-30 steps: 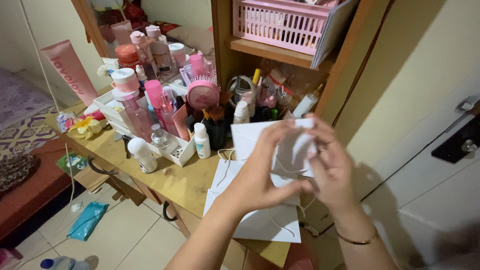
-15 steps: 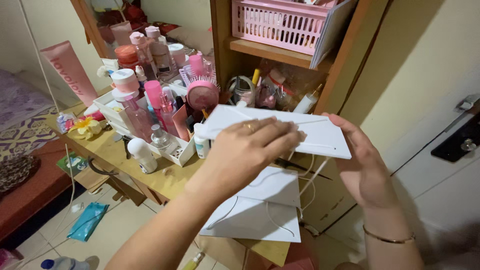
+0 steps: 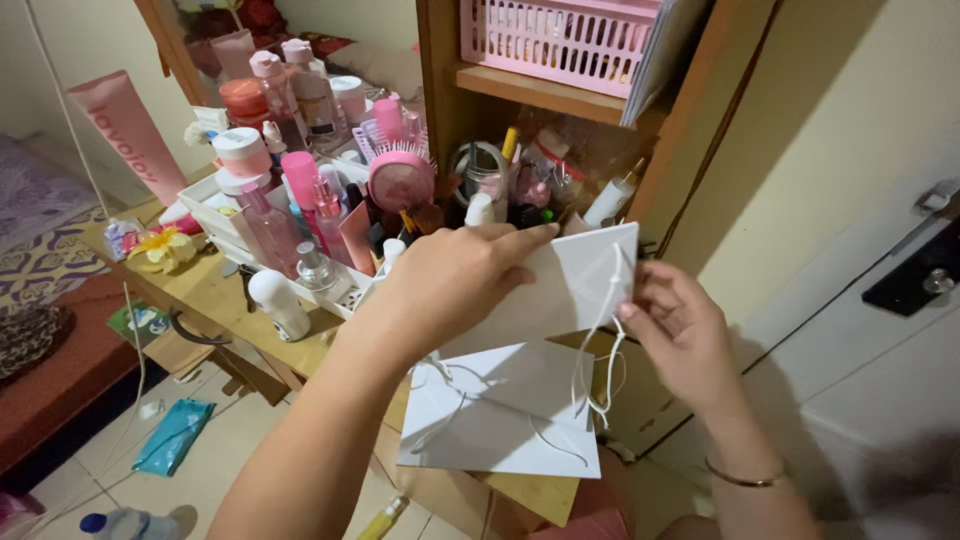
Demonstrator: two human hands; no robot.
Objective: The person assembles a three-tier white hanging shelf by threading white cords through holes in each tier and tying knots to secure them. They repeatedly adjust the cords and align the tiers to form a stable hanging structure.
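I hold a flat white paper bag point(image 3: 575, 285) with white string handles up over a low wooden table point(image 3: 215, 300). My left hand point(image 3: 450, 280) covers its left half, fingers over the top edge. My right hand point(image 3: 675, 330) pinches its right edge, where a string handle point(image 3: 600, 350) hangs down. A second white paper bag point(image 3: 500, 415) with loose strings lies flat on the table directly below.
Pink and clear cosmetic bottles point(image 3: 270, 215), a round pink hairbrush point(image 3: 398, 178) and a white organizer tray crowd the table's far side. A pink basket point(image 3: 560, 40) sits on a wooden shelf. A blue packet point(image 3: 170, 435) lies on the tiled floor.
A second ago both hands were bunched around the bag at the right. It then spread out flat and wide; now it is turned more upright, with my right hand gripping its right edge.
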